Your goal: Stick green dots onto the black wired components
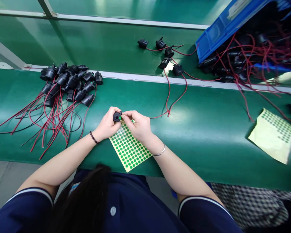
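Just above the sticker sheet (129,147), the left hand (108,124) pinches a small black plug (116,116) while the right hand (138,124) seems to press a green dot (120,118) on it, best pushed flat and straight.

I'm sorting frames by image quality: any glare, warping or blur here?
Head view: glare patches on the green belt; straight rails bow from wide-angle distortion; blue bin and its wires look soft at the corner; left hand, right hand and black part are sharp.
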